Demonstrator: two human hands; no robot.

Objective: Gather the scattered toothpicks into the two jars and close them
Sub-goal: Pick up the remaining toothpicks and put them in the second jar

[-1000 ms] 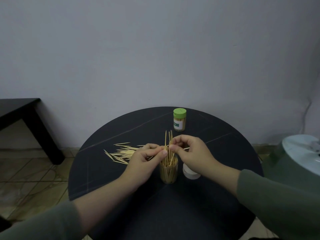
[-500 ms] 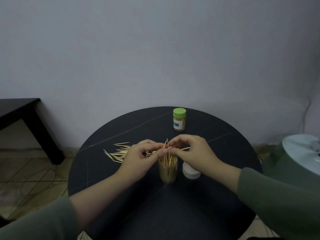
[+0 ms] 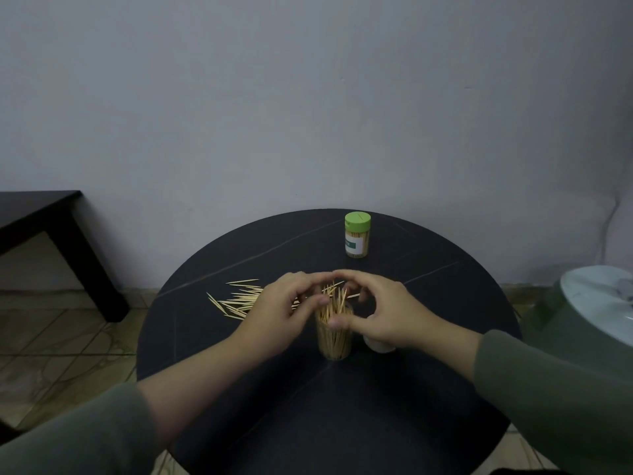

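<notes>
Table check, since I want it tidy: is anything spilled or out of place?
Yes. Loose toothpicks lie scattered on the table left of the open jar, whose sticks poke out unevenly. Its white lid lies beside it.

Both hands cup toothpicks over the open jar.
</notes>
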